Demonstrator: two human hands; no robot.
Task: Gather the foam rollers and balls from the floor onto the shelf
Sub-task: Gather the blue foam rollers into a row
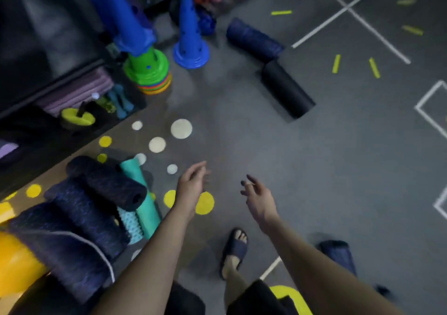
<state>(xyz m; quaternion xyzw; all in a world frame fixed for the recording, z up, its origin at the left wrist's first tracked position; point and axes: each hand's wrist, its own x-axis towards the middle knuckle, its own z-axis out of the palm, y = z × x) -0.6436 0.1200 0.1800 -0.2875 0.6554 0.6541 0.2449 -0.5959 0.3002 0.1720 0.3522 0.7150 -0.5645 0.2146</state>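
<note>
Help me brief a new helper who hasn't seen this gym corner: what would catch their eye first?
Probably the two bare, open hands, left hand and right hand, stretched over the grey floor. Next, the tall blue cone at top centre, and the two dark foam rollers lying loose to its right. At lower left, more rollers are piled together.

A single wide-angle head-worn view looks steeply down and forward at the grey floor (242,133), near enough that both forearms fill the lower frame, with straight floor lines bending toward the edges.
</note>
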